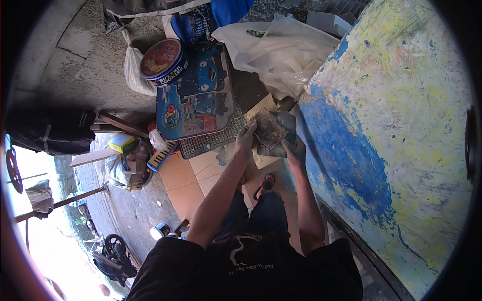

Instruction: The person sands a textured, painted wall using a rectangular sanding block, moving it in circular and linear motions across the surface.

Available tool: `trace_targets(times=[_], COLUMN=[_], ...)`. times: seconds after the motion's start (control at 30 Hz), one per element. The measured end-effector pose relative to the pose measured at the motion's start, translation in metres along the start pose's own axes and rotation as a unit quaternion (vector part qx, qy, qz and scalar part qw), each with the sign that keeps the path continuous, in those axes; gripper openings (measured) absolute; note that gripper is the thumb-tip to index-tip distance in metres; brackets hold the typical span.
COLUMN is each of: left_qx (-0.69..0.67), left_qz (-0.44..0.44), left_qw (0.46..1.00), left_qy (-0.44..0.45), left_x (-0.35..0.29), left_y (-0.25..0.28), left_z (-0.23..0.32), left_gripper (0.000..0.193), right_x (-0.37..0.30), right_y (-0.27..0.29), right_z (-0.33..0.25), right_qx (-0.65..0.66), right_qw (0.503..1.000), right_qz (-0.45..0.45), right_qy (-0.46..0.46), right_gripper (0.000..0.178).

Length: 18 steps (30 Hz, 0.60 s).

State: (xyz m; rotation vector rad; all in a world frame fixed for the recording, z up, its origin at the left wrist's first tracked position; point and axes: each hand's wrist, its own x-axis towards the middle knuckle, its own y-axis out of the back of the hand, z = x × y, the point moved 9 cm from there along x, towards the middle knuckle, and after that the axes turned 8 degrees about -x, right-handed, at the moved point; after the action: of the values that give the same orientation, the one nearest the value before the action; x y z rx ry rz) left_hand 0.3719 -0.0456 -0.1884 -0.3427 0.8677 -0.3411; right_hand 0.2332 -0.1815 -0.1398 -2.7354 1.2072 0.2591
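In front of me I hold a flat, squarish, dark brown and grey stained piece (270,131); its exact kind I cannot make out. My left hand (245,139) grips its left edge, thumb on top. On the opposite side my right hand (294,149) is closed on the lower right edge. Beneath and behind the piece, yellowish sheets (262,106) show in part. Just left of my hands lies a worn blue board with cartoon cars (196,108), resting on a woven brown surface (208,143). A round blue cookie tin (163,59) stands on the board's far left corner.
A peeling blue, white and yellow panel (371,145) rises close on my right. White plastic bags (281,50) lie at the far side. Leftward are a yellow package (123,143), a blue toy keyboard (161,156) and a paint can (160,230) on the floor.
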Motion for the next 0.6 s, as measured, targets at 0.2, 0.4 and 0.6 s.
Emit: trace_targets(times=[0.2,0.4,0.6], left_qx=[-0.049,0.116,0.130], left_qz=[-0.143,-0.074,-0.056], left_qw=[0.988,0.990,0.989], left_qy=[0.037,-0.011,-0.038], left_x=[0.027,-0.017,-0.042], left_y=[0.049,0.069,0.137], left_z=[-0.026,0.018,0.023], left_gripper=[0.029,0.030,0.037], right_x=[-0.027,-0.012,0.088], right_y=[-0.006,-0.019,-0.093], right_z=[0.015,0.039,-0.026], right_qx=[-0.249,-0.317,-0.388], right_qw=[0.965,0.937,0.899], right_qz=[-0.063,-0.125,0.102], right_qy=[-0.048,-0.078,0.174], right_gripper=[0.031,0.057,0.067])
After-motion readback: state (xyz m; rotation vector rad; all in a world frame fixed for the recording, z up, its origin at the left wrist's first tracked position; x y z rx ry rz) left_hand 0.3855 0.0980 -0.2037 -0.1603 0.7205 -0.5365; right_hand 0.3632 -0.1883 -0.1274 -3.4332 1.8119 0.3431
